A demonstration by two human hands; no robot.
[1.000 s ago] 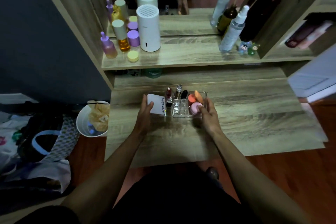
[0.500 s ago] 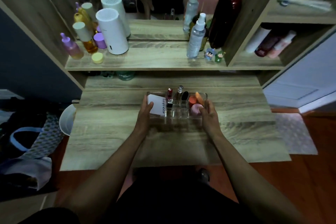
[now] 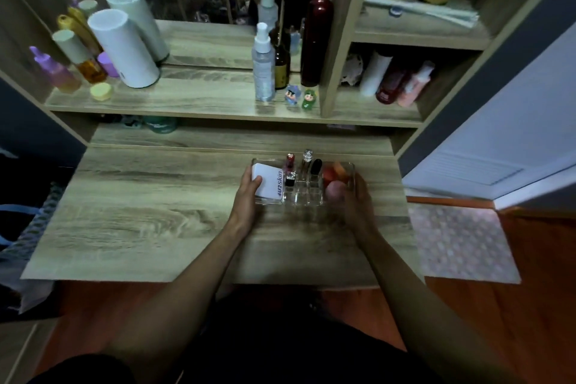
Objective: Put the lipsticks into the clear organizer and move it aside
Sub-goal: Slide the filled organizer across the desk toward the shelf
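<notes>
The clear organizer (image 3: pixel 307 196) sits on the wooden desk (image 3: pixel 156 212), right of centre. Several lipsticks stand upright in its middle slots: a red one (image 3: pixel 290 160), a clear-capped one (image 3: pixel 307 157), a black one (image 3: pixel 316 167) and a short silver one (image 3: pixel 290 178). A white box (image 3: pixel 268 184) fills its left compartment and pink-orange sponges (image 3: pixel 335 179) fill the right one. My left hand (image 3: pixel 247 196) grips the organizer's left end, thumb on the box. My right hand (image 3: pixel 358 199) grips the right end.
A raised shelf (image 3: pixel 193 103) behind the desk carries a white cylinder (image 3: pixel 124 50), purple and amber bottles (image 3: pixel 90 67), a spray bottle (image 3: pixel 263 68), two small figurines (image 3: pixel 300 98) and a dark red bottle (image 3: pixel 316 37). Side cubbies at right hold tubes (image 3: pixel 396 78). A patterned mat (image 3: pixel 461 240) lies on the floor.
Both hands stay on the organizer's ends. The organizer has slid rightward along the desk and now sits near its right side; my view has swung right with it.
</notes>
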